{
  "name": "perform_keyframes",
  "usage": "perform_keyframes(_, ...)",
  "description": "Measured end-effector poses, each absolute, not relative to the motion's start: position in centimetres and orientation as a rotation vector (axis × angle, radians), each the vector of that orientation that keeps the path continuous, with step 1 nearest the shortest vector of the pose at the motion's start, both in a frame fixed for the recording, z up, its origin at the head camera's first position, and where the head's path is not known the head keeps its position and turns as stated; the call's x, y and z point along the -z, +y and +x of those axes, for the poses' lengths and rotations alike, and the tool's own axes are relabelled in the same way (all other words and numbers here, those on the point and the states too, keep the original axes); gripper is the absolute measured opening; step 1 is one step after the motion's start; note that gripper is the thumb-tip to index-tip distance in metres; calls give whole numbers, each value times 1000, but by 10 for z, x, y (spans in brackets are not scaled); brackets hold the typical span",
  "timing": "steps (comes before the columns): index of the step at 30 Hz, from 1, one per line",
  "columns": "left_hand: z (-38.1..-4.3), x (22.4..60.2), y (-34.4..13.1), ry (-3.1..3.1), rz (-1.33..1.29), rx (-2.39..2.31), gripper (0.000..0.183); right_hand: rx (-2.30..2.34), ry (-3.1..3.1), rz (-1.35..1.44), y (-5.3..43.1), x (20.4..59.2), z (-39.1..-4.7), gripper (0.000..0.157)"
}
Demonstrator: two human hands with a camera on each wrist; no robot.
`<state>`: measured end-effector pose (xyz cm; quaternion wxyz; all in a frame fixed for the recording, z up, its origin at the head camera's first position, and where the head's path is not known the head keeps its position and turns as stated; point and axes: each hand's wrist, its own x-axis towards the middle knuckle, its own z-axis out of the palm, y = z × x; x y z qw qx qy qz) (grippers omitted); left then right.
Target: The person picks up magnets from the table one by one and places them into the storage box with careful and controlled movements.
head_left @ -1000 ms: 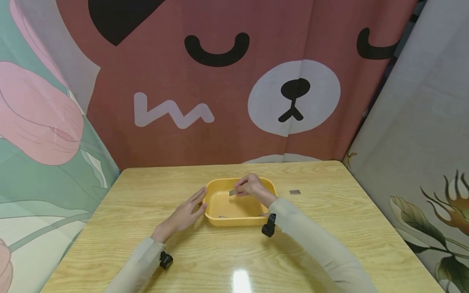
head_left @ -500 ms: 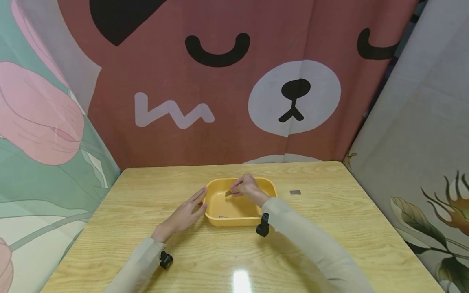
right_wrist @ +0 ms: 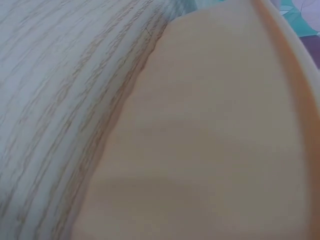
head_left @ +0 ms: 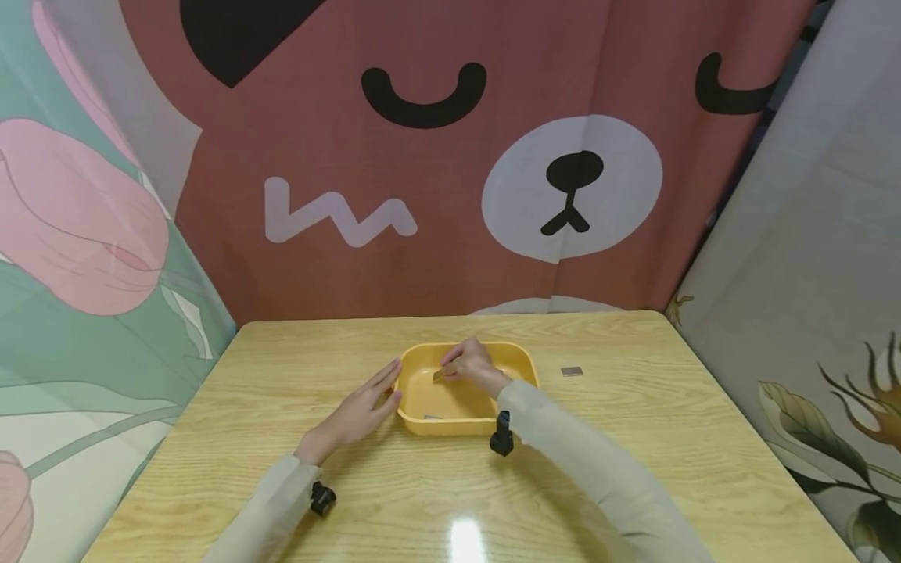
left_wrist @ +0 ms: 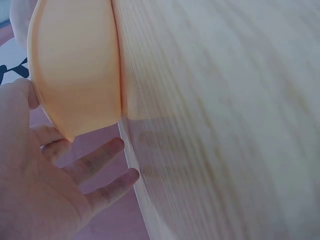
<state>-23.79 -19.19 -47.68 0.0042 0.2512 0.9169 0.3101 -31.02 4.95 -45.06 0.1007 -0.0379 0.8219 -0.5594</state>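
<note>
A yellow plastic tray (head_left: 450,428) stands on the wooden table. Inside it, my right hand (head_left: 473,366) pinches a small flat grey rectangular piece (head_left: 439,376) between thumb and fingers, tilted above the tray's floor or touching it; I cannot tell which. My left hand (head_left: 355,410) rests on the tray's left end with fingers fairly straight. In the left wrist view, this hand (left_wrist: 45,175) touches the tray's edge while two fingers spread free. Another grey piece (head_left: 432,417) lies near the tray's front wall, partly hidden. The right wrist view shows only the tray's outer wall (right_wrist: 210,140) and table.
One more flat grey piece (head_left: 572,371) lies on the table (head_left: 605,438) to the right of the tray. Printed curtains (head_left: 317,281) hang behind the table and along both sides. Each wrist carries a small black camera.
My right hand has shifted left inside the tray, carrying the grey piece, which has tilted and come lower. My left hand keeps its place on the tray. The head view has shifted slightly.
</note>
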Motion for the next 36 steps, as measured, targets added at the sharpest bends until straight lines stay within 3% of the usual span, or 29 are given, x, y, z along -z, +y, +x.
perform_keyframes(36, -237, 476, -190, 2886, 777, -979, 61, 1559, 2430, -119, 36, 452, -304, 12)
